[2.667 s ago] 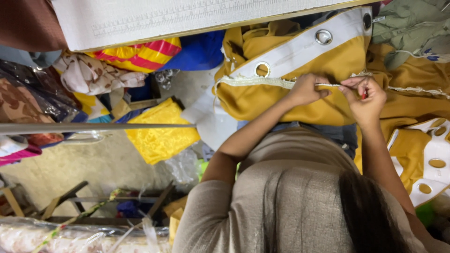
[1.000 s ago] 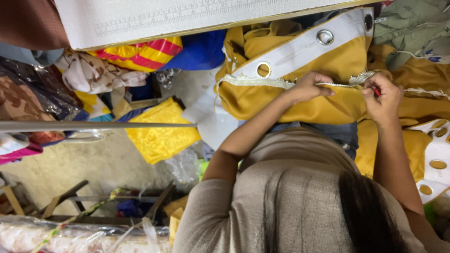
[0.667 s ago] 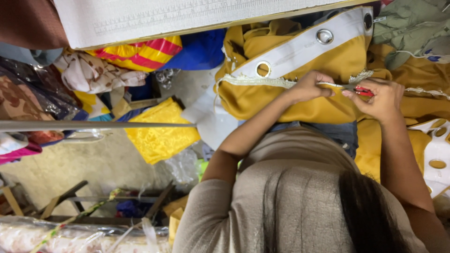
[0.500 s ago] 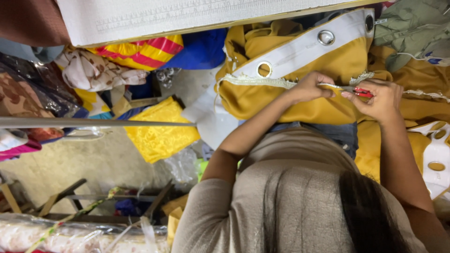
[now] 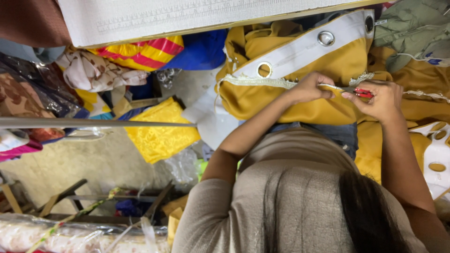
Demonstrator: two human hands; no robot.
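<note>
A pale board (image 5: 197, 18) printed with ruler marks runs across the top of the view. Under it lie a striped yellow and red cloth (image 5: 140, 52) and a blue cloth (image 5: 201, 52), just beside each other. To the left sits a cream cloth with brown spots (image 5: 96, 72), and further left a brown patterned cloth under clear plastic (image 5: 23, 93). A grey metal bar (image 5: 93, 122) crosses the left half. Below it a bright yellow patterned cloth (image 5: 159, 131) lies on the bare concrete floor (image 5: 89, 164). An olive green cloth (image 5: 412, 28) is bunched in the upper right corner. Wooden slats (image 5: 65, 197) and a plastic-wrapped roll (image 5: 56, 236) fill the lower left.
</note>
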